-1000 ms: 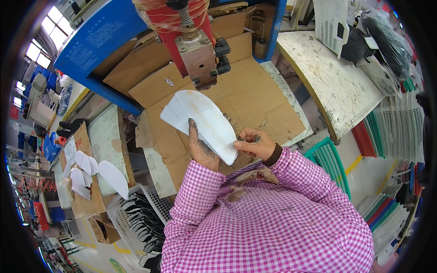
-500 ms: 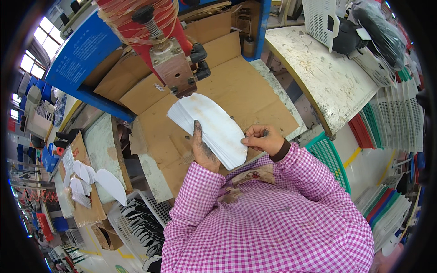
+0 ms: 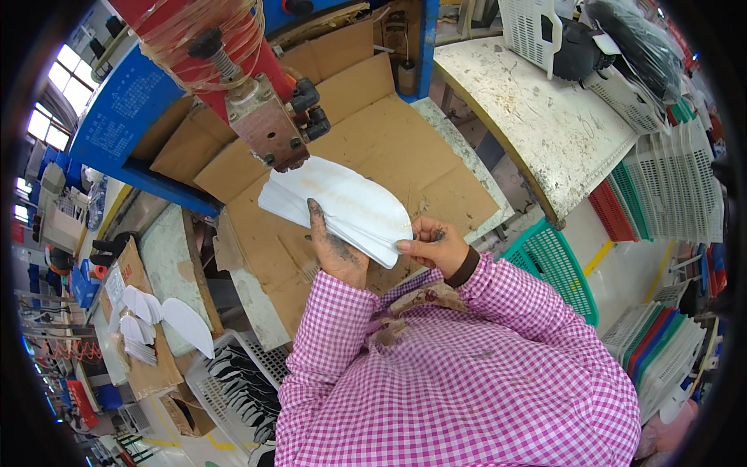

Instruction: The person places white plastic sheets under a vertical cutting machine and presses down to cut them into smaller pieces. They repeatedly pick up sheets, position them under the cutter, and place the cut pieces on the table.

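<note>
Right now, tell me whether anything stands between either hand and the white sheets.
Nothing visible does: the left hand holds the white sheets, and the right hand pinches their right end. The metal block appears at their far end, away from both hands.

Holds sheets (image 3: 342, 194) between the left hand (image 3: 338, 253) and right hand (image 3: 440, 247), over cardboard (image 3: 412, 159) lying on a worktop (image 3: 255, 307), near a machine head (image 3: 268, 128). Faces a machine frame (image 3: 109, 128) behind the cardboard. Has, at left, a side bench (image 3: 167, 245) bearing loose sheets (image 3: 187, 323) and, nearer, a basket (image 3: 269, 358) with pieces (image 3: 237, 381) inside; at right, another basket (image 3: 548, 265), farther off a table (image 3: 537, 117) bearing a crate (image 3: 529, 35), and stacked crates (image 3: 677, 183) to its right.
</note>
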Tool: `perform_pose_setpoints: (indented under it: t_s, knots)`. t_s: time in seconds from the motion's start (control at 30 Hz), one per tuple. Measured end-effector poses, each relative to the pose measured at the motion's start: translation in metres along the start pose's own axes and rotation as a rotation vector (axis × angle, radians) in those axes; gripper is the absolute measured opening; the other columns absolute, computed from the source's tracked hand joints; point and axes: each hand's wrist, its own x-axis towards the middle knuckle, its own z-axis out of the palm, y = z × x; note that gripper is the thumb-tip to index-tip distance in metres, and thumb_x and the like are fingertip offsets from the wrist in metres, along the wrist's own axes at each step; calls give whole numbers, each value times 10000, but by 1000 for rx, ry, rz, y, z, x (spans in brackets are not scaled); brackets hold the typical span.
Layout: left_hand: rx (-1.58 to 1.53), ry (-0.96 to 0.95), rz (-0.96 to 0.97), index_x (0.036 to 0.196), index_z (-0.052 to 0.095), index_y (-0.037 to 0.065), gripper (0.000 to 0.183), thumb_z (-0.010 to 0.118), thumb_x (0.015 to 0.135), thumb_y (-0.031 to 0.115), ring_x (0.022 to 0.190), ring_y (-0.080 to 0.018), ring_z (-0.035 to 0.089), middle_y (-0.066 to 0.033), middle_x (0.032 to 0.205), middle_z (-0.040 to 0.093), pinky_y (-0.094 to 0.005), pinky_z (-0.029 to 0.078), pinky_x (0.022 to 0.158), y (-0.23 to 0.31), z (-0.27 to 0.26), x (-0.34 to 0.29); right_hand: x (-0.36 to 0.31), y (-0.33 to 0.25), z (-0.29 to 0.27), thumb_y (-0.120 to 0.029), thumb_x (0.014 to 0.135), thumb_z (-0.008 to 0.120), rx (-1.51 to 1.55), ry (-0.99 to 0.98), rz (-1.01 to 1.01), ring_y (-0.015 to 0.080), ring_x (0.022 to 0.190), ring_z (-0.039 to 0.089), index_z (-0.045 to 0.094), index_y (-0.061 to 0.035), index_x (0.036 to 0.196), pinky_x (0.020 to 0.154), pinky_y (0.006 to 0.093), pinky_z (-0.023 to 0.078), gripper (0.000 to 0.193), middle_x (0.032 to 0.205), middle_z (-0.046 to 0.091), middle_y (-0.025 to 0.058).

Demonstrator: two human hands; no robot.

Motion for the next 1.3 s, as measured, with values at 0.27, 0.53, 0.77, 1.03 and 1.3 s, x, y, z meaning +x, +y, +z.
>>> perform_pose_setpoints:
  t_s: [0.27, 0.53, 0.77, 1.03, 1.3]
  knots:
    - [-25, -22, -40, 1302, 397, 72, 524, 510, 911, 402, 1156, -266, 496, -108, 1258, 509, -422, 412, 985, 1, -2, -1, -1, -8, -7, -162, 862, 646, 111, 105, 106, 63, 510, 498, 583, -58, 834, 461, 188, 353, 124, 662, 578, 8]
    - [-94, -51, -167, 1308, 412, 75, 513, 497, 913, 391, 1098, -280, 543, -116, 1240, 536, -431, 471, 917, 7, 0, 0, 10, -58, -55, -170, 904, 569, -50, 416, -339, 144, 624, 621, 636, 21, 956, 488, 236, 476, 209, 728, 650, 96]
    - [-69, 7, -236, 1282, 428, 95, 528, 522, 889, 435, 955, -285, 618, -111, 1110, 607, -428, 537, 797, 15, -3, -2, 100, -151, -180, -84, 828, 656, -147, 588, -493, 127, 557, 616, 605, 1, 898, 519, 215, 508, 122, 721, 642, 88]
    - [-95, 31, -237, 1268, 462, 102, 493, 500, 903, 431, 1012, -315, 594, -121, 1146, 598, -453, 508, 851, 28, -15, 1, 218, -171, -265, -107, 827, 661, -321, 790, -461, 137, 523, 630, 649, 16, 962, 477, 240, 521, 184, 722, 653, 98]
    - [-68, 82, -301, 1326, 398, 89, 570, 577, 878, 393, 1102, -321, 541, -130, 1243, 538, -483, 460, 918, 46, -29, -27, 235, -146, -291, -434, 879, 571, -424, 724, -397, 169, 650, 667, 312, -83, 1389, 413, 237, 385, 671, 1036, 639, 137]
